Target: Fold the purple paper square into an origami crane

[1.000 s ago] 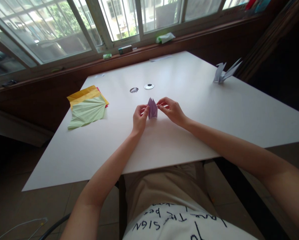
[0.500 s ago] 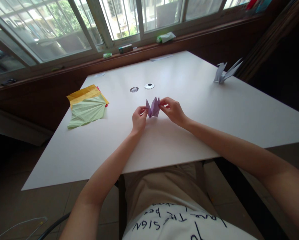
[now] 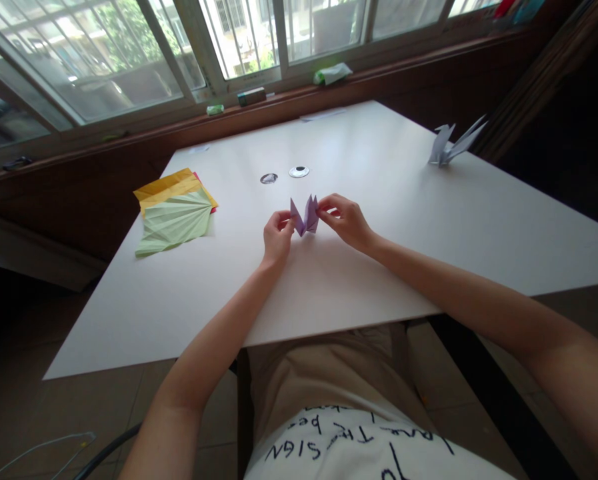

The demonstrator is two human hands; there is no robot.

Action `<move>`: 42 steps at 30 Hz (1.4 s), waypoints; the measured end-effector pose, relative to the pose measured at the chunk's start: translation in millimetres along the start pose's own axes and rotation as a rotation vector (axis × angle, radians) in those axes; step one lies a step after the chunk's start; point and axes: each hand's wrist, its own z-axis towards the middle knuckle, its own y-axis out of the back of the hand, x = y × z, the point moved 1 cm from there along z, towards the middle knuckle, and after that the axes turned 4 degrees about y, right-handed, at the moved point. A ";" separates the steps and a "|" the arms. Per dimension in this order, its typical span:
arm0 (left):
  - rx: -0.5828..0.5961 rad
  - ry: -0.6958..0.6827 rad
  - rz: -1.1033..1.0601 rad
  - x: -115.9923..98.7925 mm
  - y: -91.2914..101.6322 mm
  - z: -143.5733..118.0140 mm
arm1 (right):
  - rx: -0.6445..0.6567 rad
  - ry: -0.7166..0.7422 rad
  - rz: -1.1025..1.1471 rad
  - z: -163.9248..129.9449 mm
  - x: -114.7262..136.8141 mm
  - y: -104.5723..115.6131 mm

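Note:
A small purple folded paper figure [image 3: 309, 216], with several pointed flaps standing up, is held between both hands just above the white table. My left hand [image 3: 277, 235] pinches its left flap between thumb and fingers. On the other side, my right hand [image 3: 345, 217] grips the right edge with thumb and fingertips. Beyond the figure, two round holes sit in the tabletop: one open hole [image 3: 269, 179] and one with a pale ring and dark centre [image 3: 299, 172].
Creased light green paper [image 3: 173, 223] overlaps orange-yellow sheets [image 3: 163, 187] on the left, with a bit of red behind. A pale folded paper crane [image 3: 443, 148] stands near the right edge of the white table [image 3: 369, 280]. Small packets [image 3: 333, 73] lie on the windowsill.
The purple figure's left flap has tilted very slightly to the left along with my left hand. Both hands keep their pinch; little else differs.

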 end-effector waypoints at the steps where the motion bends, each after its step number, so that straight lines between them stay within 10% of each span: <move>1: 0.018 0.004 -0.011 -0.5 -0.7 -0.4 | 0.010 -0.001 0.004 -0.1 -0.1 -0.2; 42: 0.097 -0.027 -0.091 -0.9 -5.4 -0.2 | 0.053 -0.015 -0.001 -3.2 3.3 -2.4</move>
